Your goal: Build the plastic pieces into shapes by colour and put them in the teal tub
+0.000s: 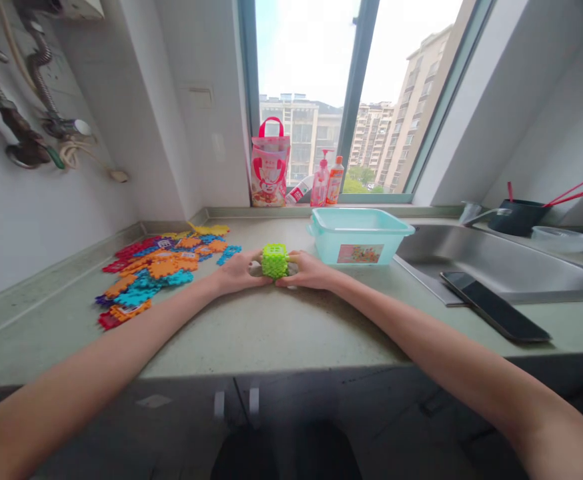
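Between my two hands, at the middle of the counter, is a lime-green cube (275, 261) built of interlocking plastic pieces, with a window-like grid on its top. My left hand (243, 271) grips its left side, thumb toward me. From the right, my right hand (309, 269) holds the opposite side with thumb and fingers. To the left lies a loose pile of flat interlocking plastic pieces (169, 265) in orange, blue, red, purple and yellow. A blue piece (229, 255) lies near my left hand. The cube's underside is hidden.
A light-teal plastic bin (329, 250) stands behind and right of my right hand. Farther right are a steel sink (491, 257) and a black phone (496, 308) by its rim. A pink bag (270, 170) and bottles (320, 180) line the windowsill.
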A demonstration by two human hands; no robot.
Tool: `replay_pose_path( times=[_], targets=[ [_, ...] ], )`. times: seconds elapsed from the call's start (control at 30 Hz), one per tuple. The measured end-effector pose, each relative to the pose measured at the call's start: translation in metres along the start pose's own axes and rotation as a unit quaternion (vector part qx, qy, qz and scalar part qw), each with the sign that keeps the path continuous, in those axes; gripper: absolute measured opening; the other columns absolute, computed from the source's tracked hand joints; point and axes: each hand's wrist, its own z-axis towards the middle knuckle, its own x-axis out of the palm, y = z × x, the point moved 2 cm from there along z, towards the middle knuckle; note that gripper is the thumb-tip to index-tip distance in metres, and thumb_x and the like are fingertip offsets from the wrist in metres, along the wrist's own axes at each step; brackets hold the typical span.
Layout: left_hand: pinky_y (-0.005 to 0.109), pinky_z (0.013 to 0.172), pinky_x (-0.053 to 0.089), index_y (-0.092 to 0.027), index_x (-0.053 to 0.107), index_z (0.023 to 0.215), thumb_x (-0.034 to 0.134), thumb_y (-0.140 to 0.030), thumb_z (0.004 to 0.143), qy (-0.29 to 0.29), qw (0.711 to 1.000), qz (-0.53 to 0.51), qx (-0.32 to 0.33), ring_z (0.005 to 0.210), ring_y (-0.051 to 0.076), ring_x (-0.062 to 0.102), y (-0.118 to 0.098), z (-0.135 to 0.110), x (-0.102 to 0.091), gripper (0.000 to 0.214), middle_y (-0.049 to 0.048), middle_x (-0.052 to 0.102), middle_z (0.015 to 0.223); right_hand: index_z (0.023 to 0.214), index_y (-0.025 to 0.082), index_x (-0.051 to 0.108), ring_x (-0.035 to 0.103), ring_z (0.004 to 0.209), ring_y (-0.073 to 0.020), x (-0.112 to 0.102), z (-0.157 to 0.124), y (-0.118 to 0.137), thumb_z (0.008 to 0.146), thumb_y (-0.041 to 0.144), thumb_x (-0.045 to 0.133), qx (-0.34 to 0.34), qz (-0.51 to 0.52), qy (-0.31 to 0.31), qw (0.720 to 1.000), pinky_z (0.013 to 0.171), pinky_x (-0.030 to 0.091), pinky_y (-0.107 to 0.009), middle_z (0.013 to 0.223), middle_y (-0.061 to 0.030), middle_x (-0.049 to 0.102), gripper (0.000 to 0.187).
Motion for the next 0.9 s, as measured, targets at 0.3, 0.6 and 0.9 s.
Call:
replay_pose_path(
  times=[0.3, 0.6, 0.9],
  targets=[
    [0.034, 0.095, 0.054, -0.023, 0.069, 0.126, 0.074, -0.052, 0.078, -0.013, 1.0, 0.008, 0.01, 0.107, 0.025, 0.07, 0.0, 0.001, 0.001, 0.056, 0.0039, 0.076, 0.118, 0.103, 0.022, 0.082, 0.068, 0.093, -0.0264, 0.001, 0.002, -0.006, 0.072, 0.047, 0.086, 0.007, 0.035, -0.014, 0.999, 0.086, 0.053, -0.036, 0.1, -0.0064, 0.075, 0.04],
    [0.042, 0.102, 0.054, -0.021, 0.06, 0.144, 0.081, -0.05, 0.069, -0.041, 0.999, -0.009, -0.017, 0.11, 0.028, 0.07, 0.007, 0.003, 0.002, 0.082, 0.0079, 0.076, 0.116, 0.095, 0.02, 0.081, 0.066, 0.085, -0.0236, -0.001, 0.005, -0.002, 0.074, 0.044, 0.082, -0.013, 0.022, -0.011, 1.0, 0.08, 0.05, -0.033, 0.088, -0.0038, 0.076, 0.032],
    [0.04, 0.097, 0.055, -0.019, 0.056, 0.148, 0.084, -0.049, 0.069, -0.055, 0.998, -0.021, -0.016, 0.108, 0.027, 0.071, 0.011, 0.004, 0.003, 0.088, 0.0092, 0.077, 0.114, 0.082, 0.016, 0.076, 0.056, 0.071, -0.0164, 0.001, 0.005, -0.002, 0.077, 0.044, 0.076, -0.002, 0.006, 0.002, 1.0, 0.067, 0.041, -0.027, 0.072, -0.0002, 0.068, 0.028]
  ],
)
